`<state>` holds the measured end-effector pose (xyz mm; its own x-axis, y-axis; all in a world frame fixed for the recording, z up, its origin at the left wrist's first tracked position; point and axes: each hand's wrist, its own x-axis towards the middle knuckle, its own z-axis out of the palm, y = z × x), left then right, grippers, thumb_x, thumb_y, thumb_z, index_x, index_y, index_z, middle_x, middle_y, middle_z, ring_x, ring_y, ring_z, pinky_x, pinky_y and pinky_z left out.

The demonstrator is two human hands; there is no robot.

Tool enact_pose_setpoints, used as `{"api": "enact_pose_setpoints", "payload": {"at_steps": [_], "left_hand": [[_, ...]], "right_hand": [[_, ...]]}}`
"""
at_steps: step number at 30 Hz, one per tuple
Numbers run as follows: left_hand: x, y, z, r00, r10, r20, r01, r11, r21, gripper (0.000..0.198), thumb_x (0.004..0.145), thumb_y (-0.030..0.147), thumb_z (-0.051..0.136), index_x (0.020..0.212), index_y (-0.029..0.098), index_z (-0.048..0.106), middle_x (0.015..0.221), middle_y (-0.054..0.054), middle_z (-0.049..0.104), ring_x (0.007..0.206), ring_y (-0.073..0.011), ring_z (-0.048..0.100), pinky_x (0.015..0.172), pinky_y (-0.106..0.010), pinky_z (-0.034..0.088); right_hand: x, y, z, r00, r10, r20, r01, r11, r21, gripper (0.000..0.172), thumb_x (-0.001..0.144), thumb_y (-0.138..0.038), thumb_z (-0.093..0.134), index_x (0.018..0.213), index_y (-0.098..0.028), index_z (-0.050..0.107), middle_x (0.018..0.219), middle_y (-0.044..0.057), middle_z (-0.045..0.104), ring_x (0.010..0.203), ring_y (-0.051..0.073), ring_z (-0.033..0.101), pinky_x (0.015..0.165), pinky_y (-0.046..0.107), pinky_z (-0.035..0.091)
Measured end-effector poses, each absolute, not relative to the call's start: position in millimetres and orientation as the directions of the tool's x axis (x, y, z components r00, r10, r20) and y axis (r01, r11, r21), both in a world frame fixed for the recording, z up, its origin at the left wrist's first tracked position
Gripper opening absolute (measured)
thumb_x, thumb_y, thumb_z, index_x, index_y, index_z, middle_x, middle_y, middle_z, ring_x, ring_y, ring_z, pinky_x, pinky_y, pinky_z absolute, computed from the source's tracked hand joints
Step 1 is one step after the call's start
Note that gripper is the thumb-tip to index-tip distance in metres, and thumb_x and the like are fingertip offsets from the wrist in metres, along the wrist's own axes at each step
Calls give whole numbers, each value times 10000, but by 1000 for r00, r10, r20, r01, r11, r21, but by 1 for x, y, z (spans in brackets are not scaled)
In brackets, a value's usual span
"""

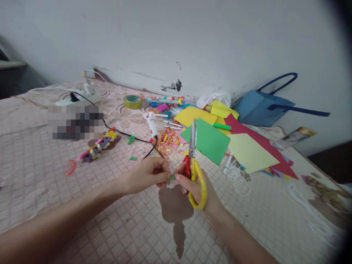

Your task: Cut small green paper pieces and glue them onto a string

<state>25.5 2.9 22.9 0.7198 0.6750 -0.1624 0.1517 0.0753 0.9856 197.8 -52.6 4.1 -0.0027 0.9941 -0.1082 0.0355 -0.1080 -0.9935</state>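
Note:
My left hand (154,172) is closed, with thumb and fingertips pinching a small green piece (172,178) that looks like paper or foam. The right thumb and fingertips meet the other side of that piece. Scissors (204,192) with one yellow and one red handle hang on my right hand (196,185), blades pointing up and away and nearly together. Beyond the blades lies a green sheet (210,141). A small green scrap (133,158) and a green cut-out (131,139) are on the patterned cover, past my left hand.
A white glue gun (151,124) with a black cord stands beside colourful shreds (168,141). Left lies a decorated flower strip (99,148); behind are a tape roll (133,102) and a power strip (79,98). Rightward are coloured sheets (251,152), white string (238,176) and a blue bag (264,108).

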Motion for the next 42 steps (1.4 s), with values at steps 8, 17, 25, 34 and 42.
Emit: {"api": "enact_pose_setpoints", "payload": {"at_steps": [8,17,25,34,42], "left_hand": [[24,3,24,728,684,51,63,-141,988,117,813,193,564,918,145,581,908,-46,594,820,-144,569,717,-270,467],[25,4,23,734,679,-22,16,15,1000,109,795,242,611,810,134,614,787,-30,606,739,-134,561,689,-256,438],[24,9,16,731,676,-92,-18,154,988,319,734,222,665,1003,149,510,723,18,584,629,-93,518,593,-226,392],[24,8,18,726,680,-103,32,117,993,318,711,195,654,982,145,495,694,34,551,607,-82,492,553,-210,347],[28,5,18,693,709,-132,55,131,990,273,690,219,669,920,150,540,693,22,577,625,-97,522,580,-218,373]], "right_hand": [[196,-49,2,-36,989,-144,-225,-149,-963,180,678,-268,652,724,-191,497,484,-94,455,359,46,388,362,169,316],[195,-48,-2,-155,972,-176,-242,-210,-947,201,679,-318,648,732,-183,508,429,-90,461,325,54,379,340,177,305],[199,-50,-3,-14,996,-94,-8,-94,-996,159,718,-280,643,782,-198,523,584,-73,483,414,54,397,370,168,322],[195,-53,14,-41,998,-50,142,-44,-989,129,695,-249,610,762,-190,518,650,-32,534,496,79,432,441,200,353],[193,-53,9,5,999,-44,199,-44,-979,124,687,-219,593,781,-201,514,674,-30,544,517,90,450,465,209,379]]}}
